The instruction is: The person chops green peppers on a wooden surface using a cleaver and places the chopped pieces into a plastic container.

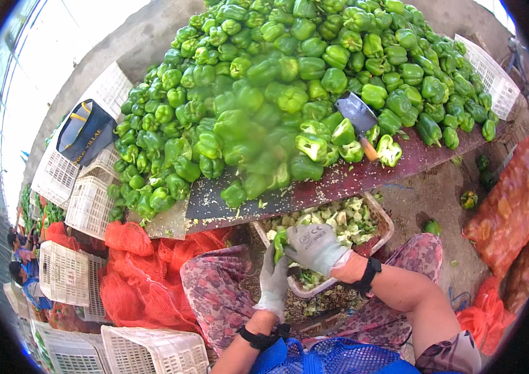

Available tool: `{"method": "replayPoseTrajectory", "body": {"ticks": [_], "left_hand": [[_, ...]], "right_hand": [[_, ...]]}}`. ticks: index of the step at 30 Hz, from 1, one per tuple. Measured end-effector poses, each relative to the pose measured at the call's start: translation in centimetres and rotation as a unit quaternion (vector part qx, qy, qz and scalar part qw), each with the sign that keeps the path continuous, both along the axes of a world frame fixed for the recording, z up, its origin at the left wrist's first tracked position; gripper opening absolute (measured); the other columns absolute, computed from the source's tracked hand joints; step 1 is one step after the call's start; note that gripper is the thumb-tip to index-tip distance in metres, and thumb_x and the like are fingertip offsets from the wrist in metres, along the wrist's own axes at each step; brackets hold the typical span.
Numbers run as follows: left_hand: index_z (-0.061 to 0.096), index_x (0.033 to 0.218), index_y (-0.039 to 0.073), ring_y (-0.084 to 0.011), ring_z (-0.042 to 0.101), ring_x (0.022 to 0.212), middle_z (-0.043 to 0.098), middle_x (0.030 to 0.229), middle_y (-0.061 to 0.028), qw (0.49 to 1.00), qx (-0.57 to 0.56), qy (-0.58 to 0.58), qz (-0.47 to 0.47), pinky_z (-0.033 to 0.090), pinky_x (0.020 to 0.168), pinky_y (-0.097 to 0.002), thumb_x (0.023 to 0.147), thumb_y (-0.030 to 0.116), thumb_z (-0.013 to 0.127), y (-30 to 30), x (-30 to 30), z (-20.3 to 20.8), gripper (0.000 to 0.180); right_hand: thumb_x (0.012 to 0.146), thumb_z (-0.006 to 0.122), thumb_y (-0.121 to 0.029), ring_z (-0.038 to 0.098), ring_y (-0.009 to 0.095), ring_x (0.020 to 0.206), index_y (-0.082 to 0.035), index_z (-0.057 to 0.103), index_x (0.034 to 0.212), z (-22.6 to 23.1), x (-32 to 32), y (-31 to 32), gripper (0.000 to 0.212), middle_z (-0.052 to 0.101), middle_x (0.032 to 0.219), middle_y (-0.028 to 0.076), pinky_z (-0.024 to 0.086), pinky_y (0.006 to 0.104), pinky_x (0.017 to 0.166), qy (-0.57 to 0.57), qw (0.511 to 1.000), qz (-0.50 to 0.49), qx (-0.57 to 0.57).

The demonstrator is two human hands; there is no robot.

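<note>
the green pepper being worked on is held up over the left rim of the tub. the gloved left hand, just left of the tub, pinches it from below, while the gloved right hand, above the tub, is curled with its fingertips at the pepper's upper side; whether those fingers grip it or only press on it, i cannot tell. with pale cores and green scraps lying in the tub, the step in hand looks like coring or cleaning a pepper by hand. the next move seems to call for a steady left pinch and a pull or twist from the right, keeping over the tub so that bits drop inside. beyond the tub runs the counter, its near edge close to the tub's far rim, with a big heap of peppers behind; some cut peppers and a broad knife lie on the counter's side of the tub, the knife's handle pointing back toward it. left of the tub, a patterned trouser leg and red mesh bags crowd the left elbow's room. right of the tub there is more open floor, up to a full net sack, so the right arm could swing out more freely that way.
</note>
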State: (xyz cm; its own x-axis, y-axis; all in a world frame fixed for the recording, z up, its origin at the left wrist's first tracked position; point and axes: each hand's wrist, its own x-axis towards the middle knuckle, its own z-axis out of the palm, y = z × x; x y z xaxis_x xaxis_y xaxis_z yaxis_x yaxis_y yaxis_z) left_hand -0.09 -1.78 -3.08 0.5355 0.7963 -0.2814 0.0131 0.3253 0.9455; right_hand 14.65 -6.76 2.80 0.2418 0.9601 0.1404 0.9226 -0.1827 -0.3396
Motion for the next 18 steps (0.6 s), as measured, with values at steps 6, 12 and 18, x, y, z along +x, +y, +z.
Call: {"method": "replayPoseTrajectory", "body": {"ticks": [6,12,18], "left_hand": [[0.044,0.138,0.004,-0.0194,0.06,0.104,0.057,0.123,-0.0079,0.998,0.065,0.02,-0.007,0.057,0.078,-0.0344,0.094,0.009,0.05,0.9,-2.0,-2.8,0.045],[0.045,0.137,0.005,-0.0209,0.061,0.102,0.058,0.122,-0.0085,0.987,-0.096,-0.125,0.038,0.055,0.079,-0.0332,0.092,0.014,0.053,2.1,-1.7,3.1,0.046],[0.042,0.138,-0.001,-0.0337,0.055,0.108,0.055,0.122,-0.0217,0.807,0.555,0.18,0.094,0.046,0.094,-0.0407,0.084,0.003,0.056,2.2,-1.0,5.8,0.056]], "right_hand": [[0.093,0.051,-0.032,0.068,0.029,0.083,-0.006,0.06,0.099,-1.1,1.1,0.4,0.027,0.068,0.083,0.018,0.053,0.0404,0.068,0.09,0.993,0.057,-0.056],[0.094,0.054,-0.03,0.066,0.024,0.082,-0.002,0.062,0.113,0.4,4.6,0.0,0.034,0.068,0.094,0.018,0.052,0.0364,0.074,0.546,0.83,-0.085,-0.078],[0.09,0.047,-0.015,0.064,0.034,0.094,-0.007,0.044,0.136,-2.5,3.3,0.2,0.047,0.061,0.111,0.023,0.052,0.0451,0.078,0.206,0.971,-0.078,-0.088]]}}
